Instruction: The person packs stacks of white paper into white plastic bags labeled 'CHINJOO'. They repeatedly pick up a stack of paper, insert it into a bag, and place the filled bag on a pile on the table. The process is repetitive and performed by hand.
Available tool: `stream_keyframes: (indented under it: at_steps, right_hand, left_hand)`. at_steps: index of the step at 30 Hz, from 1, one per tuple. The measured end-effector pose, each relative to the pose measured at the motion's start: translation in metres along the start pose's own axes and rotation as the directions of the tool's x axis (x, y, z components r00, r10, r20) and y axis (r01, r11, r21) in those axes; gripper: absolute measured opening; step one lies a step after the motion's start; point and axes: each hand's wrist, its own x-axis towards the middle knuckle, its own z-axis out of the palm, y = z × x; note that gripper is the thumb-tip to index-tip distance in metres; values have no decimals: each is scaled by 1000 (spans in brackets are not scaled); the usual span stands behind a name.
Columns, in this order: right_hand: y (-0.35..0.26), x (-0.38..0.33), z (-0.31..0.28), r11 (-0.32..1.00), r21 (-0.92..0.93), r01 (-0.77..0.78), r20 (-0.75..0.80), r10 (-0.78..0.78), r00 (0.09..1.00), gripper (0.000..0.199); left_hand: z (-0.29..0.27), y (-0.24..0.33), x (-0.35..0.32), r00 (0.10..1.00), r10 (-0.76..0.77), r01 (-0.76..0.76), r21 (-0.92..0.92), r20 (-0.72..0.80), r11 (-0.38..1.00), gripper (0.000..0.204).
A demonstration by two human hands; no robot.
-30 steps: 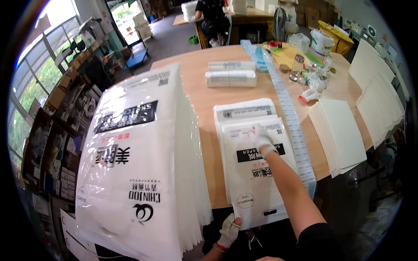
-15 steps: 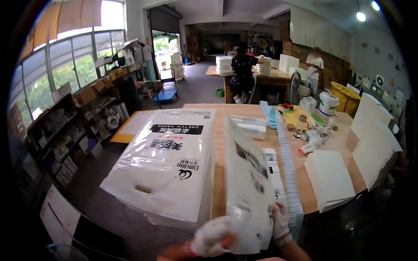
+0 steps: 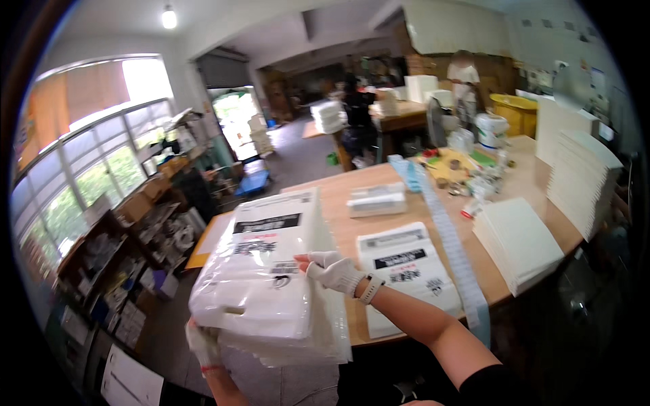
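Observation:
A tall stack of clear-plastic-wrapped white paper packs (image 3: 271, 284) with black print stands at the table's near left, its front end jutting past the edge. My left hand (image 3: 205, 346), in a white glove, is at the stack's near left corner; the stack hides some of its fingers. My right hand (image 3: 332, 271), gloved with bare fingertips, reaches across to the stack's right side. Its fingers are stretched out, nothing gripped in them. Right of the stack, a flat printed white plastic bag (image 3: 406, 277) lies on the table, under my right forearm.
Behind the bag lies a small plastic-wrapped bundle (image 3: 376, 200). A long pale blue printed strip (image 3: 447, 237) crosses the wooden table (image 3: 338, 186). White paper stacks (image 3: 518, 243) stand on the right, near tape rolls and a white bucket (image 3: 491, 130). Two people are farther back.
Both hands held a printed pack upright in front of me; now neither holds it up. They have moved left to the stack, and the view has turned and tilted.

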Motion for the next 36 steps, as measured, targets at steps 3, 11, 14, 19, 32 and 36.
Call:
stream_keyframes:
  at_steps: [3, 11, 14, 19, 32, 36]
  right_hand:
    - [38, -58, -46, 938, 317, -142, -66, 172, 983, 28]
    - [95, -300, -314, -108, -785, -610, -609, 316, 727, 28]
    - [86, -357, -353, -100, -849, -519, -519, -22, 854, 47]
    - [105, -379, -378, 156, -722, -674, -674, 57, 736, 54]
    - [37, -387, -240, 832, -507, -226, -442, -26, 897, 35]
    - [65, -454, -270, 794, -53, -606, -547, 485, 682, 27]
  left_hand:
    - [-10, -77, -63, 974, 99, -73, 128, -204, 989, 41]
    - [-91, -242, -267, 874, -434, 473, 586, -219, 658, 21]
    - [-56, -256, -273, 759, -651, 539, 585, -24, 606, 36]
    - [59, -268, -273, 592, -615, 159, 672, 521, 723, 19]
    - [341, -305, -356, -366, -696, 875, 483, 618, -32, 46]
    - [306, -269, -315, -221, -751, 595, 696, 623, 402, 54]
